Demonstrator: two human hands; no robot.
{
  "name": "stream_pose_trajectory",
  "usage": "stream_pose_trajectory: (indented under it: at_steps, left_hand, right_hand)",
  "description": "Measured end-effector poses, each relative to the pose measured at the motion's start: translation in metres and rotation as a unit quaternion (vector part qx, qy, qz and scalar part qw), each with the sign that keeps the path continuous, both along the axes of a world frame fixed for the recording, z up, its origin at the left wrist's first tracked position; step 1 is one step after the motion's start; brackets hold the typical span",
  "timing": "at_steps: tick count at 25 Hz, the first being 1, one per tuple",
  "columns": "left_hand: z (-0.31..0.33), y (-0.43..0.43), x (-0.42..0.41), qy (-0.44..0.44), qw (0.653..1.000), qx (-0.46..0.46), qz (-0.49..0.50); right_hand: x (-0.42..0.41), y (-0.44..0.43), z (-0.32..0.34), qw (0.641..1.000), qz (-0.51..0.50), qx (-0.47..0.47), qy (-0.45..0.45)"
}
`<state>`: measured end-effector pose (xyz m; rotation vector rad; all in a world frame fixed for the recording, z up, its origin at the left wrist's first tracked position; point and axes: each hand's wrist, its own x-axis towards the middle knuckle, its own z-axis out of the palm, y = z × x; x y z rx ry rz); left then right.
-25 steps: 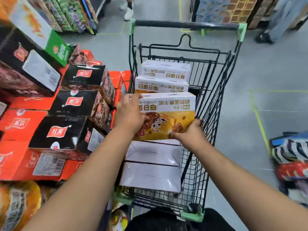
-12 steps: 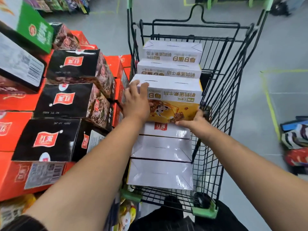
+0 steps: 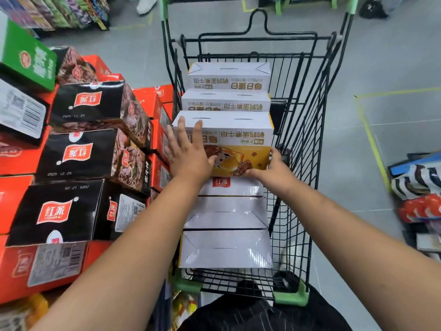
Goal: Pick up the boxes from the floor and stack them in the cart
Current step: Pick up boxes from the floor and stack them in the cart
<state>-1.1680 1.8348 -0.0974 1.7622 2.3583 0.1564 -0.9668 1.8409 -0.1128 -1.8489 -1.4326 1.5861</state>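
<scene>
Looking down, we find much cut off. The cart (image 3: 298, 130) loses its handle at the top edge of the view, our arms (image 3: 143, 235) run out at the bottom corners, and a white shoe (image 3: 145, 5) and a dark shoe (image 3: 372, 8) on the grey floor (image 3: 393, 56) show only in part. The print on the boxes reads upside down to us and most of it is too small to make out. The packs (image 3: 417, 182) at the far right are a blur. Whatever the three farther boxes in the cart stand on is hidden by the boxes in front of them.

We count six boxes in the cart, in one line: two far boxes (image 3: 229, 77) standing high, the yellow-fronted box (image 3: 241, 139) just before them, and three white-topped boxes (image 3: 225, 213) lower down and nearer to us. On the left, beside the cart, we count three black boxes (image 3: 81, 154) with red labels, a fourth half hidden behind them, and one green box (image 3: 26, 58). There are also orange boxes (image 3: 148, 103), whose number we cannot tell.

The yellow-fronted box sits midway along the cart, touching the box behind it, with one hand on each side. Our left hand (image 3: 188, 154) lies flat against its front left part, fingers straight and spread, fingertips reaching the top edge. Our right hand (image 3: 274, 170) grips its lower right corner, thumb along the bottom edge and fingers curled up the right side, near the cart's wire wall.
</scene>
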Motion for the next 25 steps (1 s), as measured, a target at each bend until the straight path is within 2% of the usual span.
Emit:
stream_pose_trajectory:
  at_steps: [6, 12, 15, 20, 25]
  left_hand:
    - [0.014, -0.012, 0.020, 0.000, 0.999, 0.013, -0.047]
    - [0.032, -0.026, 0.060, -0.076, 0.990, 0.026, -0.112]
    - [0.045, -0.041, 0.101, -0.103, 0.976, 0.044, -0.189]
    - [0.067, -0.063, 0.157, -0.145, 0.954, 0.071, -0.253]
    - [0.104, -0.125, 0.260, -0.166, 0.919, 0.080, -0.350]
  right_hand:
    - [0.009, -0.014, 0.015, 0.998, 0.020, 0.036, -0.057]
    - [0.044, -0.036, 0.038, 0.987, 0.004, 0.105, -0.118]
    - [0.080, -0.055, 0.051, 0.980, -0.023, 0.137, -0.145]
    - [0.141, -0.090, 0.075, 0.967, -0.047, 0.172, -0.181]
    - [0.234, -0.184, 0.109, 0.939, -0.108, 0.220, -0.243]
